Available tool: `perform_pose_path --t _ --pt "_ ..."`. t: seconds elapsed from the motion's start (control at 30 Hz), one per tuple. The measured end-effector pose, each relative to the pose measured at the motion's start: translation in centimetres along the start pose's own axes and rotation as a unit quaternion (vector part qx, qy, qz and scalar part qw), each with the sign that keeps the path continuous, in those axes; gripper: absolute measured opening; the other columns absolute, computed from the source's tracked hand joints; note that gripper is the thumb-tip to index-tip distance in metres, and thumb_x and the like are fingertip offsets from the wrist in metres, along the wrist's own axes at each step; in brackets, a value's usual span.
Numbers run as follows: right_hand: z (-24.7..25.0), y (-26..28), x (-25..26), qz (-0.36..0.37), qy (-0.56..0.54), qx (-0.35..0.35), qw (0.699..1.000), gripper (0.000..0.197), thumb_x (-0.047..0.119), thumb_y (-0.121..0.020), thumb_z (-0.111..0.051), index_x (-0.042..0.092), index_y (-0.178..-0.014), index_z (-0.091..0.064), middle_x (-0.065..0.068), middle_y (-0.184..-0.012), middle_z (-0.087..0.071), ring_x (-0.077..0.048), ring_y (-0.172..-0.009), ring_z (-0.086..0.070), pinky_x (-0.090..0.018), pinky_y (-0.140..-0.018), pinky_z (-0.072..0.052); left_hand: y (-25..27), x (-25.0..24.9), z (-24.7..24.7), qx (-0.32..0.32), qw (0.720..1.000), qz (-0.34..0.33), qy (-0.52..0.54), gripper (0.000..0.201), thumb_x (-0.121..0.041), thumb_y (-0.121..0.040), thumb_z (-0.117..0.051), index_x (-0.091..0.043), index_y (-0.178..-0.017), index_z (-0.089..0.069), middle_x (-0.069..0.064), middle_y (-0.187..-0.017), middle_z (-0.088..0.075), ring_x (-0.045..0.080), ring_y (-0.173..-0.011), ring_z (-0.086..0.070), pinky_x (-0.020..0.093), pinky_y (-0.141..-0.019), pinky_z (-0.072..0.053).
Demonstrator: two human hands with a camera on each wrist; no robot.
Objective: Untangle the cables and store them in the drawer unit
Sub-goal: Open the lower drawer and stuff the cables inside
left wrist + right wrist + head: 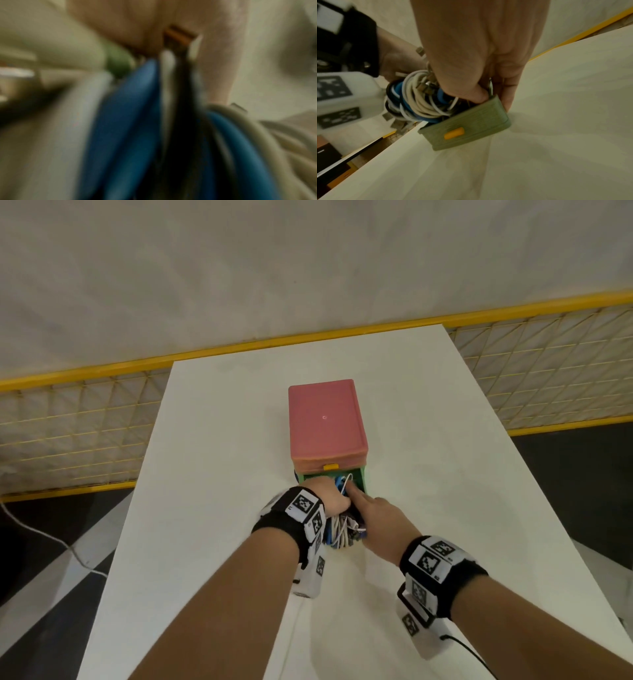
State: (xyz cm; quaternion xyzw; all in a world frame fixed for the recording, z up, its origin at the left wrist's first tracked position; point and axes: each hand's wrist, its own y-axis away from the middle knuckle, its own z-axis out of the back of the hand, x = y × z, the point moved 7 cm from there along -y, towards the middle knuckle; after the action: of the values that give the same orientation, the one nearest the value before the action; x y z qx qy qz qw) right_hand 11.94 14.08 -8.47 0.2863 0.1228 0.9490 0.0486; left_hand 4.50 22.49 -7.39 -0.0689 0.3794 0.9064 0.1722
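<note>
The drawer unit point(325, 419) has a pink top and stands mid-table. Its green drawer point(361, 477) point(471, 124), with a yellow handle point(453, 133), is pulled out toward me. A coiled bundle of white, blue and black cables point(340, 530) point(419, 100) point(123, 115) sits in the drawer and bulges over its front. My left hand point(325, 494) point(397, 59) curls around the bundle from the left. My right hand point(370, 508) point(491, 97) pinches the drawer's right front corner, with the thumb inside against the cables and the fingers outside. The left wrist view is blurred.
The white table point(205, 440) is narrow, with edges close on both sides. A yellow mesh fence point(85, 412) runs behind it along a white wall. A thin white cord point(41, 537) lies on the dark floor at left. The orange drawer's yellow handle point(331, 466) is above the green drawer.
</note>
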Motion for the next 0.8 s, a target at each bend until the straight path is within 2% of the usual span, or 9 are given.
perform_pose_path --t 0.1,0.2,0.27,0.33,0.47,0.6,0.67,0.73,0.8 --pt "0.5 1.0 -0.3 -0.016 -0.084 -0.045 0.995 0.096 0.002 -0.08 -0.055 0.024 -0.152 0.004 -0.001 -0.154 -0.029 -0.026 -0.114 -0.056 -0.031 -0.088 -0.046 -0.3 -0.1 -0.3 0.01 0.999 0.023 -0.021 0.022 -0.029 -0.095 -0.049 -0.009 -0.096 -0.06 0.011 -0.097 -0.064 0.027 -0.091 -0.062 0.031 -0.072 -0.045" --pt "0.6 1.6 0.1 -0.011 -0.13 -0.085 0.988 0.087 0.002 -0.083 -0.054 0.024 -0.151 -0.005 0.003 -0.159 -0.016 -0.023 -0.127 -0.048 -0.029 -0.097 -0.043 -0.3 0.1 0.2 -0.062 0.996 0.059 0.009 0.029 -0.028 -0.096 -0.049 -0.007 -0.108 -0.065 0.011 -0.109 -0.067 0.029 -0.102 -0.064 0.034 -0.076 -0.045" --pt "0.6 1.7 0.1 -0.007 -0.126 -0.085 0.988 0.087 0.001 -0.083 -0.053 0.026 -0.151 -0.005 0.004 -0.159 -0.017 -0.021 -0.13 -0.046 -0.027 -0.097 -0.042 0.1 0.2 0.3 -0.118 0.99 0.076 0.026 0.03 -0.032 -0.097 -0.05 -0.009 -0.11 -0.062 0.009 -0.111 -0.067 0.028 -0.101 -0.064 0.032 -0.073 -0.043" --pt "0.4 1.9 0.2 0.009 -0.126 -0.076 0.989 0.094 0.0 -0.082 -0.054 0.032 -0.151 0.001 0.011 -0.16 -0.009 -0.018 -0.13 -0.045 -0.026 -0.095 -0.044 0.4 0.2 0.4 -0.152 0.986 0.068 0.018 0.03 -0.034 -0.099 -0.047 -0.01 -0.109 -0.061 0.008 -0.111 -0.067 0.027 -0.102 -0.065 0.031 -0.073 -0.042" --pt "-0.2 2.6 0.7 0.043 -0.104 -0.061 0.992 0.099 0.004 -0.082 -0.055 0.042 -0.148 0.009 0.027 -0.155 0.009 -0.01 -0.131 -0.044 -0.024 -0.095 -0.045 0.2 -0.3 -0.2 -0.104 0.992 0.058 -0.04 0.022 -0.023 -0.099 -0.042 -0.013 -0.106 -0.061 0.006 -0.115 -0.066 0.024 -0.104 -0.063 0.032 -0.077 -0.043" --pt "-0.7 2.4 0.3 0.03 -0.072 -0.058 0.995 0.103 0.003 -0.079 -0.053 0.043 -0.144 0.016 0.025 -0.156 0.004 -0.016 -0.114 -0.052 -0.023 -0.088 -0.044 0.6 -0.4 0.1 -0.16 0.984 0.071 -0.018 0.027 -0.02 -0.1 -0.042 -0.005 -0.119 -0.054 0.01 -0.119 -0.063 0.027 -0.11 -0.063 0.035 -0.085 -0.048" --pt "-1.0 2.2 0.1 0.015 -0.06 -0.046 0.997 0.1 0.003 -0.079 -0.051 0.036 -0.148 0.013 0.016 -0.158 -0.015 -0.018 -0.108 -0.052 -0.023 -0.085 -0.042 0.7 -0.4 0.2 -0.169 0.984 0.062 -0.008 0.027 -0.023 -0.1 -0.042 -0.006 -0.114 -0.057 0.01 -0.116 -0.064 0.027 -0.105 -0.064 0.035 -0.081 -0.049" --pt "-1.3 1.8 0.2 -0.001 -0.034 -0.031 0.999 0.094 0.003 -0.08 -0.05 0.026 -0.151 0.006 0.006 -0.153 -0.032 -0.021 -0.103 -0.052 -0.025 -0.082 -0.041 0.4 0.2 0.4 -0.124 0.991 0.044 0.02 0.03 -0.033 -0.098 -0.046 -0.009 -0.103 -0.062 0.009 -0.103 -0.066 0.026 -0.091 -0.063 0.033 -0.072 -0.046" --pt "-1.5 1.2 0.5 -0.008 -0.005 -0.016 1.0 0.088 0.005 -0.083 -0.05 0.019 -0.152 0.003 0.0 -0.155 -0.029 -0.024 -0.105 -0.053 -0.028 -0.084 -0.041 0.0 0.8 0.0 -0.027 0.996 0.001 0.088 0.029 -0.039 -0.09 -0.054 -0.011 -0.085 -0.061 0.005 -0.082 -0.062 0.022 -0.075 -0.057 0.029 -0.063 -0.042"
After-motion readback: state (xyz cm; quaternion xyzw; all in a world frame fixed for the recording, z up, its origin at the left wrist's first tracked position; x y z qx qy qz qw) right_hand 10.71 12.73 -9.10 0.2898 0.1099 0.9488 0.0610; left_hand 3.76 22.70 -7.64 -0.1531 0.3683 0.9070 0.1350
